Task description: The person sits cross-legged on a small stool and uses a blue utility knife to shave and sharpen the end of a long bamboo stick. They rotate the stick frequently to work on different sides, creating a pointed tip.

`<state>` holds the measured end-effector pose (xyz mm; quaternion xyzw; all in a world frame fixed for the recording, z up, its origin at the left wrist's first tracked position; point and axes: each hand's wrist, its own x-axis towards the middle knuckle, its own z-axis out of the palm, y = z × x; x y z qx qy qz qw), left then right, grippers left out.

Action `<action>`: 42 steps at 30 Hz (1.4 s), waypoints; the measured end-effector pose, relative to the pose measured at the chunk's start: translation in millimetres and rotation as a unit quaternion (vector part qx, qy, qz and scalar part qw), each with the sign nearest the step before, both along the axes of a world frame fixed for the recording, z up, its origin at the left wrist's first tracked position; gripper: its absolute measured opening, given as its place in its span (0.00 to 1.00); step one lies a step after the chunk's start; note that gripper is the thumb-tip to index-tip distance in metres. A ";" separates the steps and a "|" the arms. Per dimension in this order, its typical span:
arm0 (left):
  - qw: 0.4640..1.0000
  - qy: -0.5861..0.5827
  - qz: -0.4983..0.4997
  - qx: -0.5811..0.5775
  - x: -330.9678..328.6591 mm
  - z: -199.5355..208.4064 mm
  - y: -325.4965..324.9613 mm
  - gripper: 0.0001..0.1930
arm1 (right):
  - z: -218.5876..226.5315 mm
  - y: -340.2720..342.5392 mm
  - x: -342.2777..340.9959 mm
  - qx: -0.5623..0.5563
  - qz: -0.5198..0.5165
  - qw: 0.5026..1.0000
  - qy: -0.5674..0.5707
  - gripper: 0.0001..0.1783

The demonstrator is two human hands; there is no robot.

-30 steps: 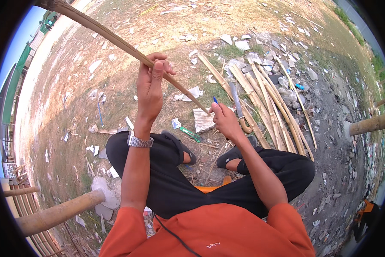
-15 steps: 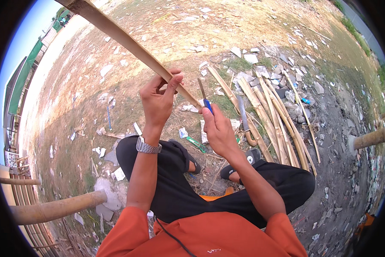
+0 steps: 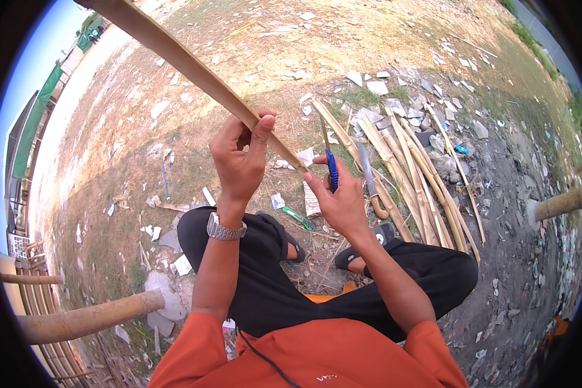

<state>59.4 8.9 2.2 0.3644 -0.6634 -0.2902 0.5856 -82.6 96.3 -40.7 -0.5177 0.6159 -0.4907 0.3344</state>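
A long split bamboo strip (image 3: 194, 74) slants from the upper left down to its near end in front of me. My left hand (image 3: 242, 152) is closed round it a little above that end, thumb on top. My right hand (image 3: 337, 197) grips a blue utility knife (image 3: 331, 169) with its blade extended, pointing away from me. The right thumb touches or nearly touches the strip's end, and the blade stands apart from the bamboo.
A knife with a curved wooden handle (image 3: 377, 208) lies beside several bamboo strips (image 3: 412, 174) on the right. A green cutter (image 3: 297, 218) rests on the ground between my feet and hands. Bamboo poles (image 3: 93, 315) stand at left and right; paper and rubble litter the ground.
My right hand has moved slightly right and down, taking the utility knife away from the strip's end. The left hand still holds the bamboo in nearly the same place.
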 end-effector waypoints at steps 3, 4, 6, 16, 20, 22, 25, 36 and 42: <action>0.996 0.065 -0.031 0.049 1.8 13.3 3.2 0.12 | -12.5 0.3 -11.4 -0.015 0.024 0.995 0.092 0.18; 0.994 0.075 -0.038 0.065 2.1 13.5 1.6 0.12 | -16.8 0.3 -13.7 -0.010 0.041 0.992 0.118 0.17; 0.989 0.095 -0.052 0.096 2.7 11.6 -4.2 0.13 | -27.3 0.0 -15.5 -0.032 0.056 0.992 0.112 0.17; 0.982 -0.093 -0.022 0.160 -8.6 0.1 -2.1 0.18 | -121.6 -73.5 -164.4 0.068 -0.048 0.931 0.355 0.16; 0.979 -0.111 -0.022 0.172 -6.6 -10.7 -2.3 0.15 | -151.5 -86.8 -266.6 0.205 -0.178 0.861 0.430 0.16; 0.977 -0.119 -0.023 0.174 -6.3 -14.2 -3.7 0.14 | -168.0 -83.7 -302.2 0.240 -0.268 0.821 0.443 0.17; 0.971 -0.158 -0.035 0.177 -11.1 -21.1 -5.3 0.13 | -212.5 -69.3 -308.9 0.310 -0.261 0.814 0.417 0.13; 0.940 -0.314 -0.040 0.128 -29.8 -27.2 4.2 0.10 | -340.7 -12.3 -242.5 0.277 -0.388 0.827 0.298 0.15; 0.927 -0.348 -0.057 0.125 -33.6 -27.7 4.0 0.11 | -358.0 -5.1 -297.4 0.362 -0.348 0.761 0.411 0.15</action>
